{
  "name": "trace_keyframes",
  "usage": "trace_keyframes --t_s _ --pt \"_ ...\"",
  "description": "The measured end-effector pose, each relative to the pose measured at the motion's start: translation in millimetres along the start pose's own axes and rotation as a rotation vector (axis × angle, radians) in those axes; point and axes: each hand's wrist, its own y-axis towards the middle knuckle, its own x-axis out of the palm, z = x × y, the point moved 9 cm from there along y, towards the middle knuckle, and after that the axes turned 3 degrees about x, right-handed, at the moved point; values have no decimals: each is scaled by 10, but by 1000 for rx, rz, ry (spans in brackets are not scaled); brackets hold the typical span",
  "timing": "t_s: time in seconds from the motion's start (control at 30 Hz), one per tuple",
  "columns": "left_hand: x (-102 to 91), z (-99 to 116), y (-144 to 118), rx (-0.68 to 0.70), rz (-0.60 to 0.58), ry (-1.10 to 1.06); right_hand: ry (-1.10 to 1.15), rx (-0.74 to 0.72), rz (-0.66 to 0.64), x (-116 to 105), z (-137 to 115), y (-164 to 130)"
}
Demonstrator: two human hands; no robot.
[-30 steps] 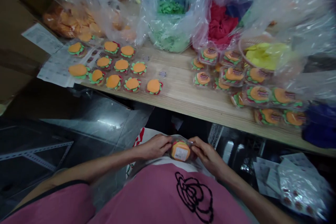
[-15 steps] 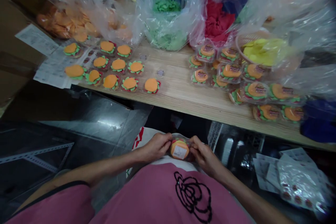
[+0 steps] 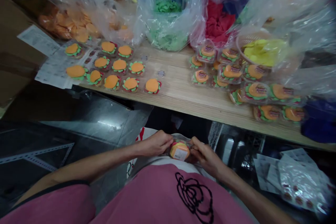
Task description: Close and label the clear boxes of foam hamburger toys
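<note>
Over my lap, both hands grip a clear plastic box with a toy burger (image 3: 179, 151) inside. A white label is stuck on the face turned up to me. My left hand (image 3: 159, 142) pinches the box's left edge between thumb and fingers. At the right edge, my right hand (image 3: 204, 154) is closed on it with curled fingers. On the table ahead, to the left, lie rows of boxed toy burgers (image 3: 130, 84) without printed stickers on top. Boxed burgers with printed stickers (image 3: 231, 72) are stacked to the right.
Along the back of the wooden table (image 3: 181, 94) stand plastic bags of orange pieces (image 3: 70, 21), green pieces (image 3: 168, 24) and red pieces (image 3: 217, 21). A basket (image 3: 243, 43) holds yellow pieces. Printed sheets (image 3: 52, 71) lie at left. Sticker packs (image 3: 296, 178) are low at right.
The boxed burger has tilted slightly in my hands, and more of its red and yellow side shows. Both hands keep their hold in nearly the same place.
</note>
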Motion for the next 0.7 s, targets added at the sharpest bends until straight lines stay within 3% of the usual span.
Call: trace_keyframes --t_s 0.2,0.33,0.5,0.6,0.7 --pt "24 40 -22 22 19 25 -99 -16 -22 -35 -57 -30" --pt "-15 25 -48 -54 51 2 -185 -54 44 -58 -105 -17" --pt "27 53 -23 -15 18 82 -249 -40 130 -26 -116 41" --pt "16 -24 -16 -37 58 46 -228 -18 167 -57 -119 75" --pt "-6 -107 -21 -56 87 -27 -88 21 117 -81 -88 76"
